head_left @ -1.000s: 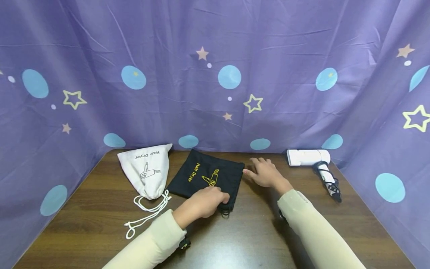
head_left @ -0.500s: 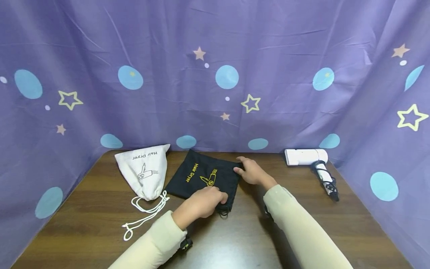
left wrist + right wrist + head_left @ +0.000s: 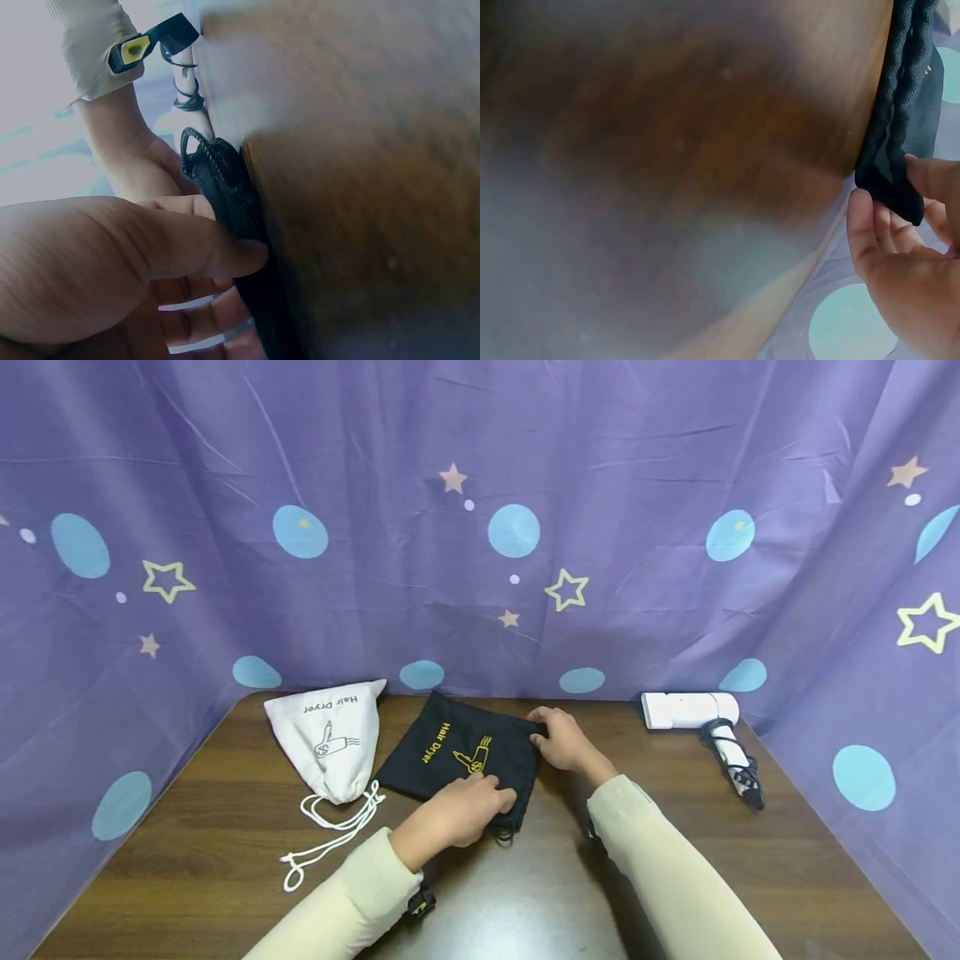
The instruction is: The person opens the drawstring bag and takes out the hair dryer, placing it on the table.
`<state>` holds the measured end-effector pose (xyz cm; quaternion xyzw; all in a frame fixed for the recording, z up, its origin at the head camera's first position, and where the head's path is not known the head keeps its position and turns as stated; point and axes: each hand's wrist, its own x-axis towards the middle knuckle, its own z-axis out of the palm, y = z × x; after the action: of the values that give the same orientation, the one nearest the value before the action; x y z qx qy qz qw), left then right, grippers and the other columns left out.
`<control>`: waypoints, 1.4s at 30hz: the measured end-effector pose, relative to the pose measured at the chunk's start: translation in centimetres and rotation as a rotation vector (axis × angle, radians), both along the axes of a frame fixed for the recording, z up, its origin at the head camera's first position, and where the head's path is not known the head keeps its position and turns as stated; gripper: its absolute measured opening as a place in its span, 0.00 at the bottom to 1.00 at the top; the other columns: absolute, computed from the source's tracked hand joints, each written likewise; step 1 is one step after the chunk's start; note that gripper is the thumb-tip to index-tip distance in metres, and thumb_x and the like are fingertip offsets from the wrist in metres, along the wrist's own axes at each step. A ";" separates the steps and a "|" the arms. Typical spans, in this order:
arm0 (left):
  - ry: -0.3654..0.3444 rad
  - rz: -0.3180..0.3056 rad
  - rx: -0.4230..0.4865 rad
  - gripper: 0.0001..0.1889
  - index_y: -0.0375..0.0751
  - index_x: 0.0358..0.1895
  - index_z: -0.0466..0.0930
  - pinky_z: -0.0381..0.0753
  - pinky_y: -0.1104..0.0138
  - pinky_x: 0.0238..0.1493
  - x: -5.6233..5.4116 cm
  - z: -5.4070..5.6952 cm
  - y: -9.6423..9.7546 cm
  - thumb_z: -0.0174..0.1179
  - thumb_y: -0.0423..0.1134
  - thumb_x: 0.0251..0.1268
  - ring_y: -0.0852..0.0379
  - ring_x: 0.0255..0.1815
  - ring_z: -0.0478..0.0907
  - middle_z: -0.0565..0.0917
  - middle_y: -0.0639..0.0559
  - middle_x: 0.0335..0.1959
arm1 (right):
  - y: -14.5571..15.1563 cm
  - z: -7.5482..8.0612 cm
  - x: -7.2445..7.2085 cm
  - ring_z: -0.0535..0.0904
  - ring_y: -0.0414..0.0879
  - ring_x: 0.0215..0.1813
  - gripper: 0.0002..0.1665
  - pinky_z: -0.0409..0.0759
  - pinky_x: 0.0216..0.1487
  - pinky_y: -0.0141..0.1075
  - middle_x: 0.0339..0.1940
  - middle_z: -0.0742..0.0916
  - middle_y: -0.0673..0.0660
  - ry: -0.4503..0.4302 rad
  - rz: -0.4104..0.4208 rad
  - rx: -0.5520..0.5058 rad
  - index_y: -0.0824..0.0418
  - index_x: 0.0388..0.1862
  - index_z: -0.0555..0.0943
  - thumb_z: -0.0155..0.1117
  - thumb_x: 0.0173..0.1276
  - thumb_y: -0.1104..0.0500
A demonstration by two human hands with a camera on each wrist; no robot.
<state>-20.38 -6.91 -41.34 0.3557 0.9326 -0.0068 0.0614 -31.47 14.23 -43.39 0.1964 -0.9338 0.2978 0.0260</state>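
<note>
A black drawstring bag [image 3: 450, 727] with yellow "Hair Dryer" print lies flat at the middle of the table. My left hand [image 3: 461, 810] pinches its near right corner, the thumb on the dark cloth in the left wrist view, beside a short loop of black cord [image 3: 196, 142]. At the bag's far right corner is my right hand [image 3: 566, 742], gripping the hemmed edge between thumb and fingers. In the right wrist view, the bag's mouth [image 3: 891, 157] shows as a narrow gap between two ribbed edges.
A white drawstring bag [image 3: 330, 718] marked "Hair Dryer" lies to the left, its white cords [image 3: 341, 839] trailing toward me. At the back right rests a white hair dryer [image 3: 678, 711], black cable wound round its handle. Behind the wooden table [image 3: 195, 868] hangs a purple curtain [image 3: 375, 568].
My right hand has moved left from beside the black bag onto its far right corner and now grips it. The left hand has stayed at the near corner.
</note>
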 end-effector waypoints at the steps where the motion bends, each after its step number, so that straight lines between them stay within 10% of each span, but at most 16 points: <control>1: 0.005 0.000 -0.007 0.17 0.54 0.47 0.77 0.80 0.59 0.45 0.0 0.0 0.0 0.66 0.26 0.64 0.52 0.44 0.76 0.78 0.51 0.44 | 0.0 -0.1 0.0 0.74 0.62 0.67 0.21 0.71 0.68 0.55 0.62 0.82 0.65 0.000 -0.002 -0.002 0.68 0.64 0.77 0.62 0.74 0.64; 24: 0.078 -0.036 -0.003 0.20 0.59 0.48 0.75 0.77 0.59 0.48 0.1 0.4 -0.4 0.66 0.27 0.63 0.51 0.48 0.72 0.75 0.54 0.46 | 1.5 1.0 0.7 0.79 0.60 0.65 0.14 0.78 0.59 0.53 0.57 0.83 0.63 0.007 -0.016 -0.180 0.63 0.55 0.77 0.64 0.73 0.67; 42: 0.089 -0.083 -0.020 0.20 0.59 0.51 0.77 0.77 0.62 0.48 -1.0 1.0 1.1 0.65 0.28 0.67 0.54 0.47 0.71 0.76 0.54 0.48 | 4.0 1.5 1.1 0.81 0.47 0.34 0.12 0.82 0.37 0.40 0.51 0.87 0.63 -0.071 -0.120 -0.242 0.63 0.53 0.80 0.64 0.73 0.64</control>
<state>-21.34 -5.76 -40.30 0.3929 0.9187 -0.0345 0.0229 -30.40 18.22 -41.86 0.1250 -0.9016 0.4128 0.0344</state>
